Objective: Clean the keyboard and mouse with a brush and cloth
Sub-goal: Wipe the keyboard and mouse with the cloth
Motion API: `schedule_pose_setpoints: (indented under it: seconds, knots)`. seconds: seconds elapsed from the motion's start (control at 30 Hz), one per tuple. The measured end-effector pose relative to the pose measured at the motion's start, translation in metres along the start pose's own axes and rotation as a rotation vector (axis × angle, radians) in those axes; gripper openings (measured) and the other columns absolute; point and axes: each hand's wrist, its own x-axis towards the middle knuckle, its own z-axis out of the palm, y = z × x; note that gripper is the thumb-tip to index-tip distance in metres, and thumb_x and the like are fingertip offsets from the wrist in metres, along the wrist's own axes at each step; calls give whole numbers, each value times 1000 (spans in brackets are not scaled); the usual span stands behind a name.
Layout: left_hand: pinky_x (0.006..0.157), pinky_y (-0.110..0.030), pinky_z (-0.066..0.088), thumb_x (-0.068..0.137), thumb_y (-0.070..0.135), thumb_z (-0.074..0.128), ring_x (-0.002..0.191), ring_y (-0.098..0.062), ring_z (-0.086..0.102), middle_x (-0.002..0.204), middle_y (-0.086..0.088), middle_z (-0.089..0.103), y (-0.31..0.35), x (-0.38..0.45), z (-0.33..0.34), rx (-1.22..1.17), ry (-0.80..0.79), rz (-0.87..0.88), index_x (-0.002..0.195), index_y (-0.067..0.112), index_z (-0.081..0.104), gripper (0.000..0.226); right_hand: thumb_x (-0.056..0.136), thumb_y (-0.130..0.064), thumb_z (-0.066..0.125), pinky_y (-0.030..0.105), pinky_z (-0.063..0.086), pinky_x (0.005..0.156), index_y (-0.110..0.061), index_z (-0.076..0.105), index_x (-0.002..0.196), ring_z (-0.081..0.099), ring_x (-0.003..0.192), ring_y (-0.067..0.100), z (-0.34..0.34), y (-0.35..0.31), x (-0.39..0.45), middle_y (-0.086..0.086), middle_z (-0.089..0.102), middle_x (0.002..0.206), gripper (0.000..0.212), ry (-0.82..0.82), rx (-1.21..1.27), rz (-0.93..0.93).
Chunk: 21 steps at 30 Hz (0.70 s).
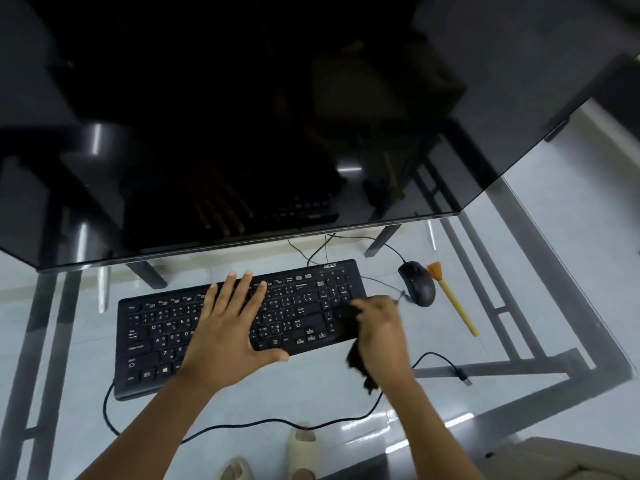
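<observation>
A black keyboard lies slanted on the glass table. My left hand rests flat on its middle keys, fingers spread. My right hand grips a dark cloth at the keyboard's right end, near the number pad; part of the cloth hangs below the hand. A black wired mouse sits just right of the keyboard. A brush with orange bristles and a pale wooden handle lies beside the mouse, bristles pointing away from me.
A large dark monitor looms over the back of the glass table. Cables loop in front of the keyboard, one ending in a loose USB plug. My feet in sandals show through the glass.
</observation>
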Motion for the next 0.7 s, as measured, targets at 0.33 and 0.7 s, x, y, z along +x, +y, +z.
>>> schedule_pose_setpoints:
  seconds: [0.33,0.7]
  knots:
    - [117,-48,-1,60,98,33,148,-22,-7,161,-2,4,0,2,-1,18,-19,-16,152,24,17,119,96,-2,48,34,51,90,-2,62,120,57,90,27,16,-20,89,19,51,114,28,123,17,170]
    - [117,-47,-2,61,97,33,148,-22,-6,161,-2,7,0,0,-3,20,-12,-9,152,22,20,118,93,-1,55,14,44,85,-3,63,122,56,85,16,9,-5,36,16,53,112,30,130,-19,61]
